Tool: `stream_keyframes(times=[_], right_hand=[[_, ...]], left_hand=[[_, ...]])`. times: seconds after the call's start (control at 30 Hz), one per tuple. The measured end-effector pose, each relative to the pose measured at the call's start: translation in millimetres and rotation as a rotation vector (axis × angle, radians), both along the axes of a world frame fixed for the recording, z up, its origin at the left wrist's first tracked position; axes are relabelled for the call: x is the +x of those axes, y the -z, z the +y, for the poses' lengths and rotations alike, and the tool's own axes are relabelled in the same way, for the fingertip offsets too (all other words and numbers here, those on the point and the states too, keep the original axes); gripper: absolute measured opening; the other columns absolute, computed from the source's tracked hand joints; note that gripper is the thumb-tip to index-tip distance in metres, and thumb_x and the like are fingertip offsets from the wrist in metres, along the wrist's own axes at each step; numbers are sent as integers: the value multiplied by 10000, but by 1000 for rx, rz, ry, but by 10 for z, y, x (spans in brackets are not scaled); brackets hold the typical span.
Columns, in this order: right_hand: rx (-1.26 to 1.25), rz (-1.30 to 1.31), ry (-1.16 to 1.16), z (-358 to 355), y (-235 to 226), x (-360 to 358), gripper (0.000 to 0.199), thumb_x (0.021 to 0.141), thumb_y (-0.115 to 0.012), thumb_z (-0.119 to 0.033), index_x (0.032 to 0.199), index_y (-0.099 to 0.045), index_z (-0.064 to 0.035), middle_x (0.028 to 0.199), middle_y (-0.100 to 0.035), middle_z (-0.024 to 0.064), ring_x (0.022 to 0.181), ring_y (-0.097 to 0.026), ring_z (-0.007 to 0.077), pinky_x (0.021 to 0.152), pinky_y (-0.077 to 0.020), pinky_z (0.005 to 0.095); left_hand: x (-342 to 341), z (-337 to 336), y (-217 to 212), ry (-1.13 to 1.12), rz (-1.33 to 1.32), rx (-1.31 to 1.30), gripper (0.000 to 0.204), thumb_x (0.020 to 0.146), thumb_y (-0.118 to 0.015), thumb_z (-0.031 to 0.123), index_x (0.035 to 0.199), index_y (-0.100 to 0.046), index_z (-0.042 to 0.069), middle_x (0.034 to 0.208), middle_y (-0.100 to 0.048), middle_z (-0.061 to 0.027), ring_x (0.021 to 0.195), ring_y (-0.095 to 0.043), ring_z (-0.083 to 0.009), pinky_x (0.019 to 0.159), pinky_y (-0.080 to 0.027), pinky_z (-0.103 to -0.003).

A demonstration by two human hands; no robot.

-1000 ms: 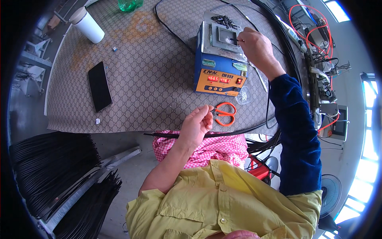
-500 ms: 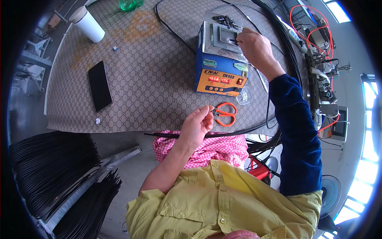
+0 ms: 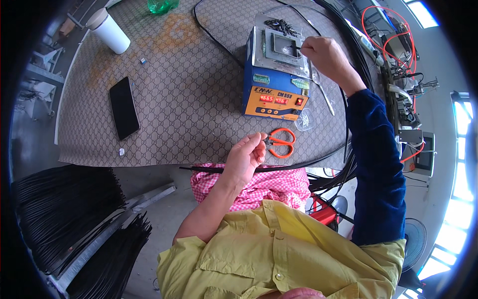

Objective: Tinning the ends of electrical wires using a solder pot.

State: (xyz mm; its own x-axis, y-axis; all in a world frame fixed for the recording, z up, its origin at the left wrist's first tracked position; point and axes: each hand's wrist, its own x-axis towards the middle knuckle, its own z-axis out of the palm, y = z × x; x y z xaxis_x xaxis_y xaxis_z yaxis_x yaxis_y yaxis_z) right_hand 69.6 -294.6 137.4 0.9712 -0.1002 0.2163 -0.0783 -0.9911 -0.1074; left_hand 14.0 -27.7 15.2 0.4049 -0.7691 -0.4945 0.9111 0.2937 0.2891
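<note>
Thin black piece (image 3: 295, 47) reaches over the right side of the metal pot (image 3: 281, 44), atop our blue machine (image 3: 280, 81), pinched in the fingertips of our right hand (image 3: 328, 57). That hand has just shifted right, so we judge the piece is drawn back toward the pot's edge. Our left hand (image 3: 245, 155) sits just left of the orange scissors (image 3: 283, 143), thumb pressed to forefinger; whether they grip anything, we cannot tell.

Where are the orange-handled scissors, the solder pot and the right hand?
Orange-handled scissors (image 3: 282, 141): head view, on the handles.
Solder pot (image 3: 280, 81): head view, on the blue front.
Right hand (image 3: 329, 57): head view, back of the hand.
</note>
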Motion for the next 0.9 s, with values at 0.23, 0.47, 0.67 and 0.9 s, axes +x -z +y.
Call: stream_keyframes(times=[0.23,0.47,0.67,0.9], right_hand=[[43,14,-11,-46,26,58,197,769,-539,-169,759,-601,17,654,-584,167,594,-583,282,569,-456,337],[-76,54,-46,-50,69,140,209,754,-539,-184,751,-603,15,638,-576,173,581,-576,289,564,-456,347],[-46,93,14,7,48,163,213,752,-536,-195,744,-605,6,638,-568,176,584,-570,291,566,-451,355],[-41,101,0,9,18,188,208,750,-543,-196,751,-607,3,647,-571,167,590,-573,284,571,-449,356]], left_hand=[[8,10,-3,12,-6,25,197,863,-511,168,949,-549,-5,701,-502,-16,605,-461,-97,542,-375,-218],[12,23,6,8,2,23,195,866,-501,167,951,-548,-2,707,-504,-18,603,-464,-96,542,-377,-215],[20,27,14,12,7,14,191,866,-501,168,947,-549,2,707,-509,-15,601,-462,-92,542,-376,-213],[16,23,44,12,10,11,192,865,-504,173,944,-549,3,704,-509,-12,599,-460,-88,545,-378,-210]])
